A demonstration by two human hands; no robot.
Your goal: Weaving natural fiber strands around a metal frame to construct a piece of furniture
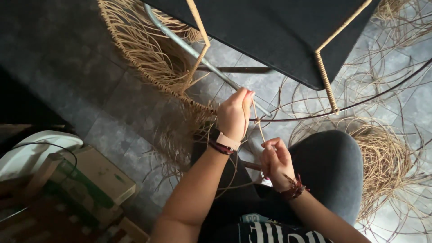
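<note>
1. A thin tan rattan strand (257, 122) runs at the centre of the frame, stretched in a short slanting line between the person's two hands.
2. The left hand (235, 113), just above centre, has its grip closed on the upper end of the strand, fingertips pinched together and pointing up toward a grey metal rod (198, 53). A pale watch strap and a dark bracelet sit on that wrist.
3. The right hand (275, 162), lower and right of centre, has its grip closed on the lower end of the strand, fingers curled tight around it. A dark red bracelet circles that wrist.
4. Just left of the left hand, a woven rattan edge (148, 58) curves from the upper left of the frame down toward the centre, with many loose tan fibres hanging from it like a fringe.
5. A thin dark wire hoop (360, 102) sweeps from beside the left hand across to the right edge.
6. At the top of the frame is a black seat panel (279, 31), with frame bars wrapped in tan cord along its edges.
7. The person's knee in grey fabric (333, 166) lies right of the right hand.
8. A heap of loose rattan coils (382, 157) lies on the grey tiled floor (103, 103) at the right.
9. A cardboard box (96, 173) stands at the lower left, beside a white rounded object (31, 153).
</note>
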